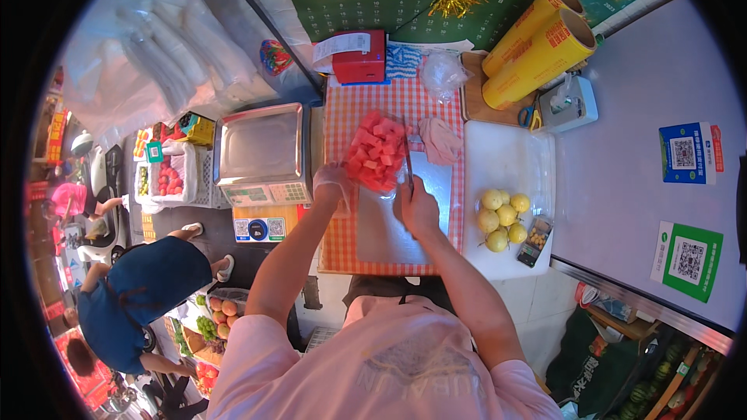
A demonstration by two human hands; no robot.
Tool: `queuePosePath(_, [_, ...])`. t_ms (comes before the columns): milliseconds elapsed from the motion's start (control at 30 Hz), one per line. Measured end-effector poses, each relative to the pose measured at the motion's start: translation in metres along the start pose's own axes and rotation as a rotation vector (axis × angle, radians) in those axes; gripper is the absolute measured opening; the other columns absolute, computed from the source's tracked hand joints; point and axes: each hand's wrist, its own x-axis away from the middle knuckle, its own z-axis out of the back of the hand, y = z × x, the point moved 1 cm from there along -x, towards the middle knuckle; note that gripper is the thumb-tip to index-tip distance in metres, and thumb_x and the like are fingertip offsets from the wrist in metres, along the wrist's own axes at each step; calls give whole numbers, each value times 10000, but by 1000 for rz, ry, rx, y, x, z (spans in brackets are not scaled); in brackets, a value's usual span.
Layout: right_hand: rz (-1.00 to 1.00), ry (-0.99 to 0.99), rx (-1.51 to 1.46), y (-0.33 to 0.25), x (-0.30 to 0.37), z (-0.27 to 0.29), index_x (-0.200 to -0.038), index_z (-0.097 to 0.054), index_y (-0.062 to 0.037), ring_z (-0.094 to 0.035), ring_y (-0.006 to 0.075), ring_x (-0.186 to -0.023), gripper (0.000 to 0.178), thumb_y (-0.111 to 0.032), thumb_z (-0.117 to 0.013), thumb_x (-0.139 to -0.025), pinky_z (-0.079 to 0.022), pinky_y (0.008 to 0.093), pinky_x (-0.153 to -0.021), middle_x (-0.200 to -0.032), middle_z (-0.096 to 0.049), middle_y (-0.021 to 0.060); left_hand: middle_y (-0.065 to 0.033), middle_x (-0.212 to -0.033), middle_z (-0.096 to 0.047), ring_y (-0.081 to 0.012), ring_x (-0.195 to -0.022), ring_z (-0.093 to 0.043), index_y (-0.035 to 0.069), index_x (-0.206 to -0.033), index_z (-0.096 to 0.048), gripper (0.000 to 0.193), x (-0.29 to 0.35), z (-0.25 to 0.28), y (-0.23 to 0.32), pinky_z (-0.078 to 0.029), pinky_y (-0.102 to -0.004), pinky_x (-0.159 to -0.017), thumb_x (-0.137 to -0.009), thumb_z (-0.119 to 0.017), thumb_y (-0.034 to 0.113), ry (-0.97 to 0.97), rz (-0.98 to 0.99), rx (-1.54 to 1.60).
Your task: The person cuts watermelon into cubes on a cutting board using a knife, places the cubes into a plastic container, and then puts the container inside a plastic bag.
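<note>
- Red heap of cubed watermelon (376,149): towards the eleven o'clock end of the shiny rectangular metal board (393,225).
- Bare right hand (419,206): five o'clock of the heap, its grip closed around a slim, long-bladed knife (408,162), blade pointing towards twelve.
- Left hand (333,184), in clear plastic: eight o'clock, at the heap's edge; I cannot tell whether its grip is closed.
- Crumpled pale-pink cloth (441,141): three o'clock.
- Round yellow fruits (489,221): four o'clock, farther out.
</note>
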Motion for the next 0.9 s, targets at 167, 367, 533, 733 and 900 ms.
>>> queuePosePath(167, [33, 86, 182, 23, 0, 52, -1271, -497, -40, -660, 415, -724, 402, -286, -478, -953, -511, 534, -666, -789, -677, 227, -50, -777, -597, -166, -599, -566, 116, -960, -597, 132, 75, -33, 82, -469, -321, -507, -857, -530, 67, -67, 278, 746])
queuePosePath(367, [4, 113, 222, 86, 67, 19, -1372, -407, -30, -641, 415, -761, 494, -196, -518, -920, -515, 533, -650, -970, -610, 226, -70, -758, -588, -177, -494, -512, 129, -1100, -581, 313, 104, -39, 59, -428, -300, -435, -826, -495, 6, -11, 347, 984])
queuePosePath(533, [58, 167, 240, 86, 81, 11, -1369, -413, -24, -599, 397, -909, 534, -159, -567, -876, -513, 501, -726, -1094, -526, 206, -72, -621, -543, -179, -445, -494, 118, -1252, -555, 429, 131, -57, 69, -411, -308, -402, -838, -528, 11, 100, 267, 954])
queuePosePath(733, [263, 292, 37, 51, 35, 128, -1079, -620, -32, -585, 359, -866, 231, -157, -592, -887, -501, 454, -737, -921, -570, 172, -37, -655, -550, -150, -451, -498, 80, -1102, -629, 198, 147, -51, 32, -406, -290, -396, -924, -542, 92, 118, 130, 843])
queuePosePath(900, [109, 532, 78, 152, -87, 262, -929, -693, -60, -647, 369, -793, 199, -215, -572, -896, -505, 463, -702, -858, -663, 191, -59, -645, -587, -130, -453, -501, 90, -1012, -624, 202, 193, -58, 50, -384, -263, -417, -958, -573, 278, 249, 276, 721])
